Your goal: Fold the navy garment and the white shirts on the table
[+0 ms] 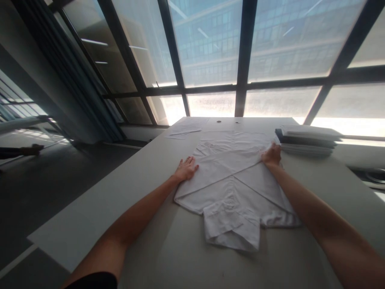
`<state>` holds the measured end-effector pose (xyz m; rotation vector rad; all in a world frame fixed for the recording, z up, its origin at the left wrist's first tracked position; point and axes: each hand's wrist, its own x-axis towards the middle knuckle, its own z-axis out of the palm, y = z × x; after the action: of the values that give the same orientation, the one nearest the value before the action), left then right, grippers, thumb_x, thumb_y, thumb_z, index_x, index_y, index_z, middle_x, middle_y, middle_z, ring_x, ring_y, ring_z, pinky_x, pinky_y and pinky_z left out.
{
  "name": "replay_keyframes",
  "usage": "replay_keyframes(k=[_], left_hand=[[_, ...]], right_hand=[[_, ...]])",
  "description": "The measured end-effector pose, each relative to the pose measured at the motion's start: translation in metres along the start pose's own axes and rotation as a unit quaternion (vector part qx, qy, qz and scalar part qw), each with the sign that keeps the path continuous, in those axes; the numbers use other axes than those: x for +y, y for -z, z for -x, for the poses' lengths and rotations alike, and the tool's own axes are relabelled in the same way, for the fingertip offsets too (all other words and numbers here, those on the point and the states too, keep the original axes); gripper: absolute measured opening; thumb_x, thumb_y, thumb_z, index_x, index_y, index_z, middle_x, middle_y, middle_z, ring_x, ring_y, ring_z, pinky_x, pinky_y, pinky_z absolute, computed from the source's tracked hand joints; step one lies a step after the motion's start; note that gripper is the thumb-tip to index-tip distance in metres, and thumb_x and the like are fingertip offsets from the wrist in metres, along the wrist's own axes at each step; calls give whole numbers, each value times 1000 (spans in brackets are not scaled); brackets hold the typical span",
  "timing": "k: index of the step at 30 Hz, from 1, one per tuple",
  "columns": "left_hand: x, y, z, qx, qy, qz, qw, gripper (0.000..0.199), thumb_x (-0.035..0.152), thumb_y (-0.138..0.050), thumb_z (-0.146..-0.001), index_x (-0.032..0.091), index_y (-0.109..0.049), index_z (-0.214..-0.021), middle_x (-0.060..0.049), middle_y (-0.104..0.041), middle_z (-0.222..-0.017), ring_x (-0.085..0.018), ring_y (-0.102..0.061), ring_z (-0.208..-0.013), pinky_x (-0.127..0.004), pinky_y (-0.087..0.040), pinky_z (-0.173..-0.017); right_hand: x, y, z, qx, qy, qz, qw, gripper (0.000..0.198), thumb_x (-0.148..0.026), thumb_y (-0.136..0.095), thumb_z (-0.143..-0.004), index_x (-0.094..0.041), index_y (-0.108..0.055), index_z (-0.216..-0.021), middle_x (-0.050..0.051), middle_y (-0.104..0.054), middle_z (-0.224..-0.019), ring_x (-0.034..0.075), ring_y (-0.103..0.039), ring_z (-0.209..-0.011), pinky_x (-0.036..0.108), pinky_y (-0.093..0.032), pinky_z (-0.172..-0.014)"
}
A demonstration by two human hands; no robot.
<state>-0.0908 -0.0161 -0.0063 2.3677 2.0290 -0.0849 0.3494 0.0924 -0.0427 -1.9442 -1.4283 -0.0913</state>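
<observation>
A white short-sleeved shirt (216, 164) lies on the table in front of me, partly folded over, with a sleeve pointing toward me. Its surface shows creases and a diagonal folded edge across the middle. Flat on the shirt's left edge rests my left hand (186, 168), fingers spread. At the right side my right hand (272, 154) has its fingers closed on the shirt's edge, by the end of the diagonal fold. The cloth inside those fingers is hidden.
The white table (144, 192) runs toward large windows. A stack of folded clothes (309, 140), white and dark, stands at the back right. Sheets of paper (185, 129) lie at the back left. Another person's hand (36, 149) shows at the far left.
</observation>
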Motion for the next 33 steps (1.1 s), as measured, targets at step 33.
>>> replay_keyframes(k=[33], left_hand=[[54,-27,11,44,-171,20,984,69,48,-21,-104,11,-27,-162,-10,-24,-167,-23,-20,-156,-46,-16,-126]], right_hand=[[-30,2,-3,-302,180,133,927,63,-45,-29,-105,-15,-31,-161,12,-18,-170,25,-15,-156,49,-12,-124]])
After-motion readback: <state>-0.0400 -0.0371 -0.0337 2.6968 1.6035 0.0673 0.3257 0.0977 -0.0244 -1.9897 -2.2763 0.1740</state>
